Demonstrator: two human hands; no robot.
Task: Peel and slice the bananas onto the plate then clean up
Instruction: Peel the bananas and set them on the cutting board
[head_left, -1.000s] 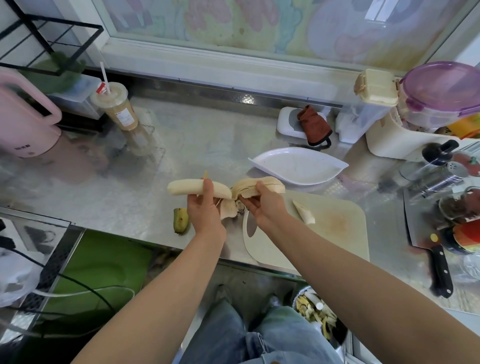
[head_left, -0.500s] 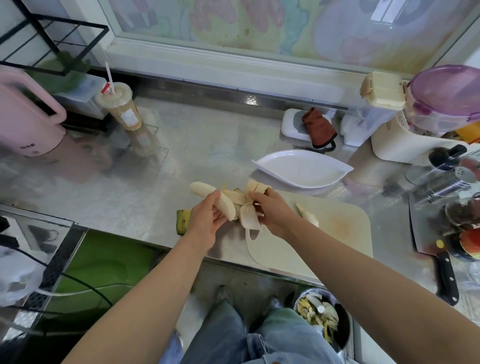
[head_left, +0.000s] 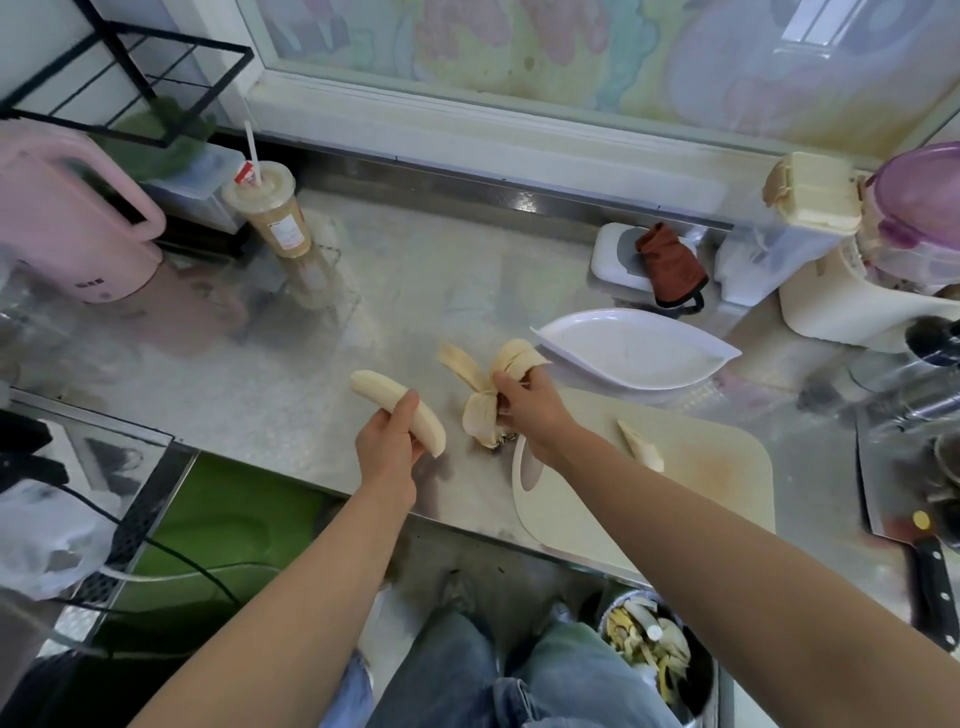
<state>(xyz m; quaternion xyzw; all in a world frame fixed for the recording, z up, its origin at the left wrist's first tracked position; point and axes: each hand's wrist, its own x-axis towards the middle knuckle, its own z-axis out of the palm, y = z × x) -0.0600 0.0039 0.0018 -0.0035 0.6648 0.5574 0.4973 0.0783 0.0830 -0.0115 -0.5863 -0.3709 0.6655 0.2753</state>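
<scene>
L hand (head_left: 387, 447) mid-frame, fingers + thumb curled round lower end of the peeled banana (head_left: 384, 397). It's held above the counter (head_left: 415, 291), free end pointing to upper left. R hand (head_left: 530, 410) just right of it, fingers pinching the peel (head_left: 480, 387); strips splay out above and below the grip. Banana and peel apart, small gap btw them. Peel hangs by the left edge of the cutting board (head_left: 691, 483), can't tell if touching. One banana piece (head_left: 641, 447) lies on the board, center-right. White leaf-shaped plate (head_left: 634, 353) just behind the board, near R hand. Knife (head_left: 932, 577) at far right edge of frame. Bin (head_left: 654, 654) w/ peel scraps at bottom right, below the counter edge. Drink cup (head_left: 275, 213) w/ straw upper left, pink kettle (head_left: 67, 228) at far left.
</scene>
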